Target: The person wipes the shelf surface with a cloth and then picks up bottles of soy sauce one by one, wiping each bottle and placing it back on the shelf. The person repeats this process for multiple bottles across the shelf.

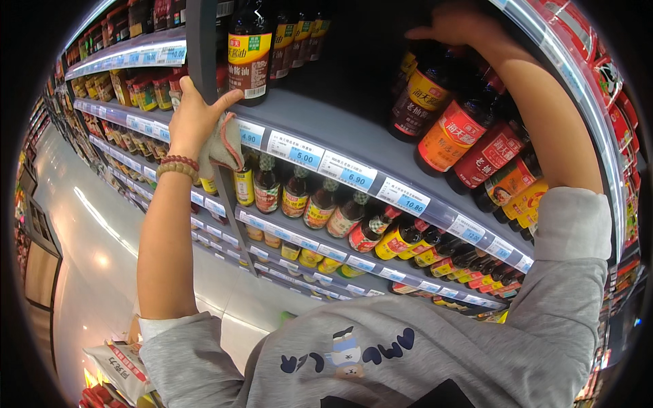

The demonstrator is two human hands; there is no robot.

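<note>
My left hand is at the shelf's front edge, beside a dark upright post. A grey cloth with a pink edge hangs from that hand, pressed near the price strip. My thumb points toward the base of a dark soy sauce bottle standing at the front. My right hand reaches deep over the same shelf, above dark soy sauce bottles. It is blurred and in shadow, so its grip is unclear. Bottles with orange and red labels stand below my right forearm.
Bare grey shelf board lies between the bottle groups. Price tags line its front. Smaller sauce bottles fill the shelf beneath. A lit shelf edge curves along the right. Packaged goods lie at lower left, by the shiny floor.
</note>
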